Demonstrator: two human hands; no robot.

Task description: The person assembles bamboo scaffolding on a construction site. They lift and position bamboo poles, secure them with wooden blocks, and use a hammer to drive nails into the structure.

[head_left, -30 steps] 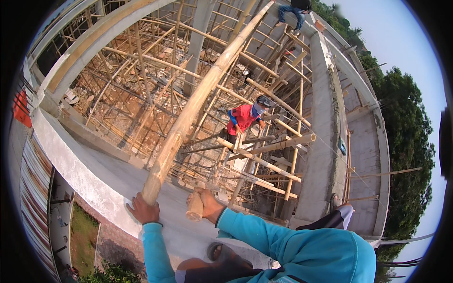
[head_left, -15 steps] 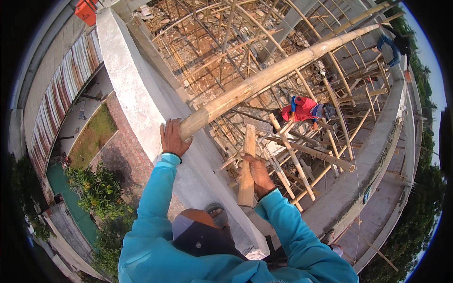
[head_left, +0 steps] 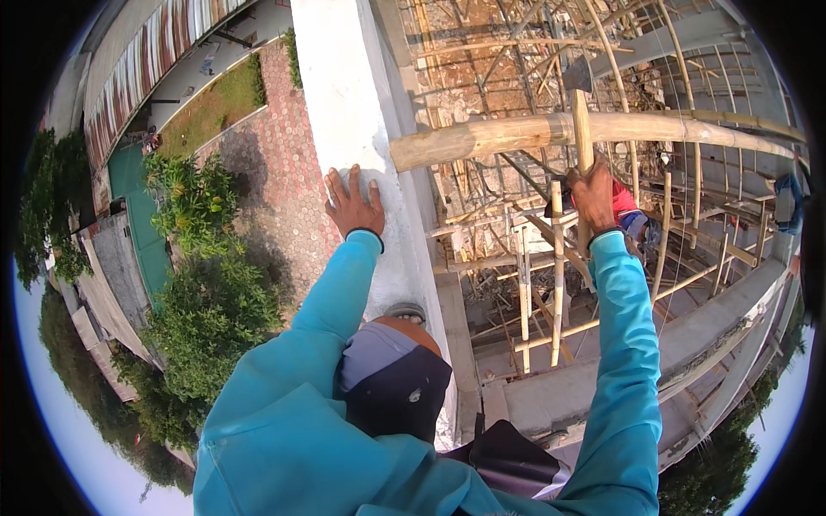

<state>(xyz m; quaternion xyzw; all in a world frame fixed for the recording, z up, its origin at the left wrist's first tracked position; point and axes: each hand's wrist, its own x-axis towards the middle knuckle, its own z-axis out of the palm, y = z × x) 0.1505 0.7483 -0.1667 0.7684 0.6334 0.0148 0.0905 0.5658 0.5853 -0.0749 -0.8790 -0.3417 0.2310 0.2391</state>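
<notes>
My left hand [head_left: 354, 206] lies open, fingers spread, at the outer edge of the white concrete wall [head_left: 340, 90]. My right hand [head_left: 594, 199] is closed around the wooden handle of a hatchet [head_left: 582, 129], raised across the bamboo pole [head_left: 490, 140], whose cut end overlaps the wall's inner edge. A loosened grip could drop the hatchet toward the co-worker in red [head_left: 623, 200] below; a knock could roll the pole; leaning out could unbalance me.
</notes>
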